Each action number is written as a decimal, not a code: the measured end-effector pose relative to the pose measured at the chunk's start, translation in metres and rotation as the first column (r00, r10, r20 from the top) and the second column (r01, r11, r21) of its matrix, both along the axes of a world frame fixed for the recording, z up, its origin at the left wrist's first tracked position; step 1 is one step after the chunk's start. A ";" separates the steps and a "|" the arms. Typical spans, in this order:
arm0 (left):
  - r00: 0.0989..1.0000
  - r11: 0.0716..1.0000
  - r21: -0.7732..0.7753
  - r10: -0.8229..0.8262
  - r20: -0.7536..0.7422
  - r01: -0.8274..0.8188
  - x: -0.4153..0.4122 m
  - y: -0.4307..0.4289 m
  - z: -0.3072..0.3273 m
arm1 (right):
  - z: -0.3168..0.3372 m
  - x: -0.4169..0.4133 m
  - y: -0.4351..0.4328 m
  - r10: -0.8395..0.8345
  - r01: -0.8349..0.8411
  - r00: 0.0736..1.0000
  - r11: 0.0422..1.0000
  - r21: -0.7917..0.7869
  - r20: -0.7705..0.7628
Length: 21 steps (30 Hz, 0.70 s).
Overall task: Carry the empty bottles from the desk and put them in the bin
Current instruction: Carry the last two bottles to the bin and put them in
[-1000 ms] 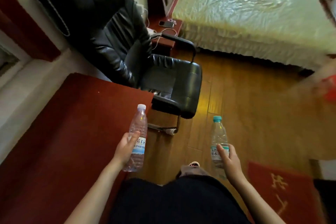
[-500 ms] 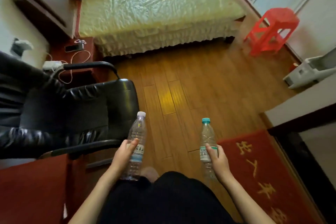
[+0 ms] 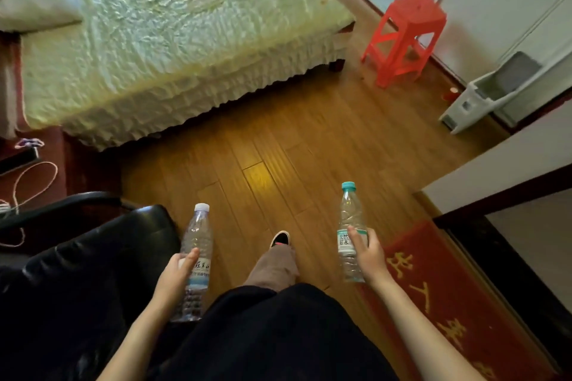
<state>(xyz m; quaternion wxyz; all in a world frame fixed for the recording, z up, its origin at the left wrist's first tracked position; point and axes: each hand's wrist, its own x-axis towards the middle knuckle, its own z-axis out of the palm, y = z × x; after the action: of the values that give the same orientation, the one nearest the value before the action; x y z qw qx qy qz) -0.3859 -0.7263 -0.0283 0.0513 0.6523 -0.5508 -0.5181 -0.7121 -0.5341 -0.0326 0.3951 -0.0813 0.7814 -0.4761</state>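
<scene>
A: Status on the hands?

B: Left hand [image 3: 177,276] wrapped around the white-cap bottle [image 3: 195,260] at its label, thumb across the front. Bottle roughly upright, cap tilted toward 1 o'clock. Looks clear, no liquid visible.

A: Right?

B: Right hand [image 3: 369,252] gripping the teal-cap bottle [image 3: 349,232] at the label band, fingers round the back. Upright, also looks empty. Both bottles held in the air over the wooden floor [image 3: 278,145], well apart from each other.

A: Position in frame?

B: White-cap at about 7 o'clock from centre, teal-cap at about 4. One shoe [image 3: 280,239] on the floor between them.

A: Bin?

B: White bin [image 3: 483,96] at 2 o'clock, against the wall, lid tipped open. Well apart from both bottles. Red stool [image 3: 405,37] just at its 10 o'clock side.

A: Surroundings?

B: Bed [image 3: 173,40] at 11 o'clock with pale cover. Black chair [image 3: 93,272] at 8 o'clock, touching nothing held. Red mat [image 3: 439,294] at 5 o'clock under the right forearm.
</scene>
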 end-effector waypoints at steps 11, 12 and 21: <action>0.875 0.887 -0.026 -0.459 -0.156 0.461 -0.289 -0.208 0.052 | 0.020 -0.165 -0.088 -0.368 0.369 0.929 0.929 0.016 -0.047; 0.861 0.876 -0.030 -0.479 -0.171 0.481 -0.315 -0.217 0.054 | 0.020 -0.178 -0.090 -0.406 0.408 0.912 0.913 0.018 -0.054; 0.787 0.806 0.041 -0.563 -0.254 0.590 -0.535 -0.259 0.030 | -0.006 -0.330 -0.116 -0.593 0.594 0.804 0.804 0.034 -0.038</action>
<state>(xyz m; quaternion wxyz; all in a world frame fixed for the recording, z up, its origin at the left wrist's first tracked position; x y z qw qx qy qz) -0.9213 -0.9857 0.0015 -0.0849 0.3903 -0.6822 -0.6124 -1.0417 -0.6500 -0.0389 0.2182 0.1697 0.7831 -0.5571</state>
